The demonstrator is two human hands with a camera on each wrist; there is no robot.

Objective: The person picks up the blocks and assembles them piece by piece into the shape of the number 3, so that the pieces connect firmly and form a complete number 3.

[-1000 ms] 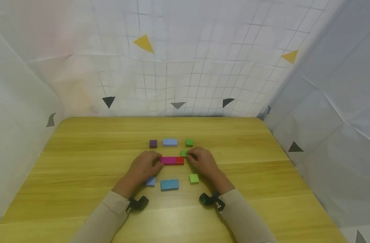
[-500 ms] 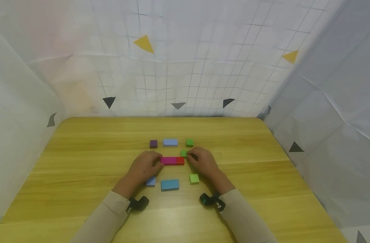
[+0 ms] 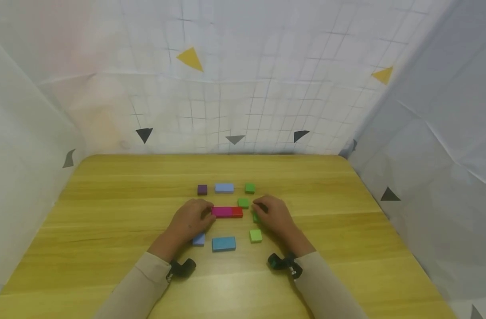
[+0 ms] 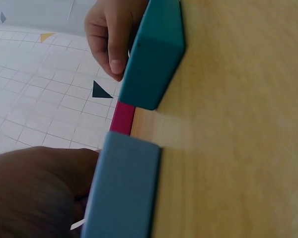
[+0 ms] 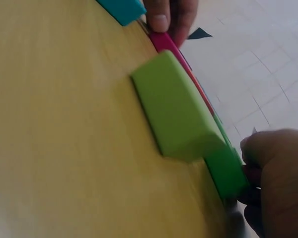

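In the head view my left hand [image 3: 190,220] pinches the left end of a magenta block [image 3: 222,212]; a red block [image 3: 237,212] adjoins its right end. A green block [image 3: 243,203] lies just behind the red one. My right hand [image 3: 275,215] is a little right of that block, apart from it, with thumb and forefinger slightly parted and nothing seen between them. Beneath it, another green block [image 3: 255,217] is partly hidden; the right wrist view shows this green block [image 5: 226,171] beside the fingers. Part of a periwinkle block [image 3: 199,239] shows below my left hand.
A dark purple block [image 3: 202,189], a light blue block [image 3: 224,188] and a green cube [image 3: 249,188] form a back row. In front lie a blue block [image 3: 223,243] and a lime block [image 3: 255,235]. White sheeting [image 3: 235,102] stands behind the wooden table [image 3: 107,212].
My right hand has let go of the green block behind the red one and moved slightly right, uncovering part of another green block. My left hand stays on the magenta block.
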